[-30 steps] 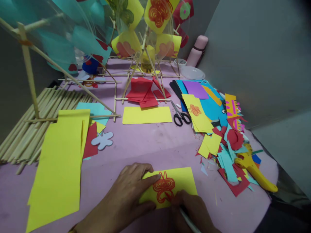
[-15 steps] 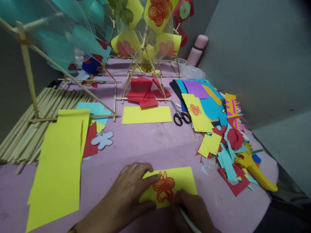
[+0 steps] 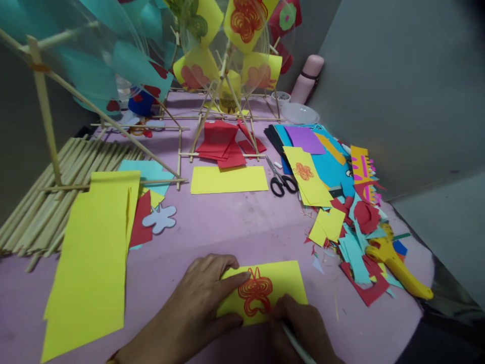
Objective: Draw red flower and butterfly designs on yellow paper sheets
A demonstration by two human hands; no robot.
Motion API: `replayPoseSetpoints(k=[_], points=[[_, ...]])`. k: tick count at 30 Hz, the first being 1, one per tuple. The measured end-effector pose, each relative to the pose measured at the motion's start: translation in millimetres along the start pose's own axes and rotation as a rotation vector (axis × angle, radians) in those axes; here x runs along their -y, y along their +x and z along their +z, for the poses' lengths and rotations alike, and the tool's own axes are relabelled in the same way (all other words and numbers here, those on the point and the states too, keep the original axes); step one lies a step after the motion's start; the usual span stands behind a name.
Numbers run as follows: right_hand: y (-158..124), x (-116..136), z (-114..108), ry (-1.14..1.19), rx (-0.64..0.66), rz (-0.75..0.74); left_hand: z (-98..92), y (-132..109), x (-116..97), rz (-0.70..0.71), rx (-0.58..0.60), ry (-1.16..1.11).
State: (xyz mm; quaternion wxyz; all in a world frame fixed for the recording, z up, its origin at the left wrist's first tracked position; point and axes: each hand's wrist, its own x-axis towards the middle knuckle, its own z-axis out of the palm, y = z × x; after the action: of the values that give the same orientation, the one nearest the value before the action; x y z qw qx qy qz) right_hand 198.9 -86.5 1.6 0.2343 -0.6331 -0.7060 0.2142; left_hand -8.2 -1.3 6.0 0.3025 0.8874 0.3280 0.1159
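A small yellow paper sheet (image 3: 288, 284) lies near the table's front edge, with a red scribbled butterfly drawing (image 3: 255, 297) on it. My left hand (image 3: 206, 298) presses flat on the sheet's left part, fingers spread around the drawing. My right hand (image 3: 301, 328) is closed on a white pen (image 3: 297, 346) whose tip meets the lower right of the drawing.
The pink table (image 3: 242, 222) holds a long yellow sheet (image 3: 94, 253), a yellow strip (image 3: 228, 179), scissors (image 3: 281, 179), a yellow glue gun (image 3: 397, 263) on coloured scraps, bamboo sticks (image 3: 49, 197), and stick frames with paper decorations (image 3: 227, 65) at the back.
My right hand with the pen has shifted slightly along the lower right of the drawing. My left hand and the sheet stay put.
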Motion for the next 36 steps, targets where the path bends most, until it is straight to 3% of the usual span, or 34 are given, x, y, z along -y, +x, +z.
replayPoseSetpoints(k=[14, 29, 36], points=[[-0.1, -1.3, 6.5, -0.008, -0.073, -0.013, -0.3, 1.2, -0.8, -0.021, 0.017, -0.002], [-4.1, -4.4, 7.6, -0.014, -0.056, 0.036, -1.5, 0.8, -1.9, -0.025, 0.019, 0.001], [-4.0, -6.1, 4.8, 0.009, -0.042, -0.013, -1.6, 0.5, -1.8, -0.016, 0.027, -0.003]])
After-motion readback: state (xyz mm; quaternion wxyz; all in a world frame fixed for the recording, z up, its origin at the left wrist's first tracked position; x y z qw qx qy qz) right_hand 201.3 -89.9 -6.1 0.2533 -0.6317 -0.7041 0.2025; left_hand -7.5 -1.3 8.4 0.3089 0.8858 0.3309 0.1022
